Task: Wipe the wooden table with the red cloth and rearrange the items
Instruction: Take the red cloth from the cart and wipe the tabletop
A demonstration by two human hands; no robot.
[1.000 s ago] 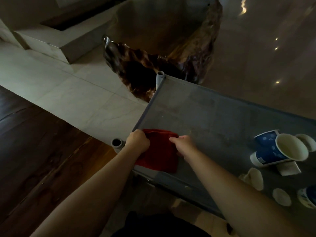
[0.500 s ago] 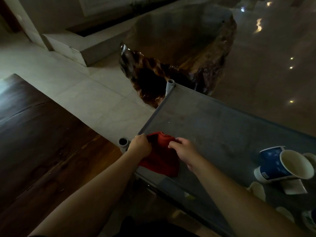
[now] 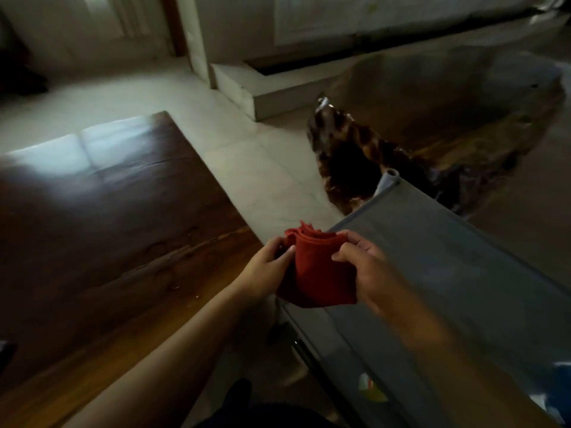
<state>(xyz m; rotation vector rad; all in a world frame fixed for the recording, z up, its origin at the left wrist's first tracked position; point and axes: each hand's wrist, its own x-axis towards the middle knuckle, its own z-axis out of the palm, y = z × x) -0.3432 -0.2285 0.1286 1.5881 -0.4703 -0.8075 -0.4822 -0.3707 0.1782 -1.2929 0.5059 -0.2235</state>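
Two bare hands hold the red cloth between them, lifted over the near-left corner of a grey shelf; the left hand curls its fingers around the cloth's left side, and the right hand pinches the right edge between thumb and fingers; both are closed on the fabric. The cloth is folded into a thick, soft bundle, its layered edges fanning out at the top, its weave matte and slightly nubbly; its lower edge hangs just above the shelf's rim. The shelf top is a flat, dull grey sheet with a raised border and a pale tubular post at its far corner. To the left lies the wooden table, a broad dark slab with a glossy finish, visible grain and a pale patch of reflected light on its far part; it stands apart from the cloth. Pale stone tiles cover the floor between the table and the shelf; beyond the shelf sits a large, irregular, polished wood-root piece with a dark, knobbly side.
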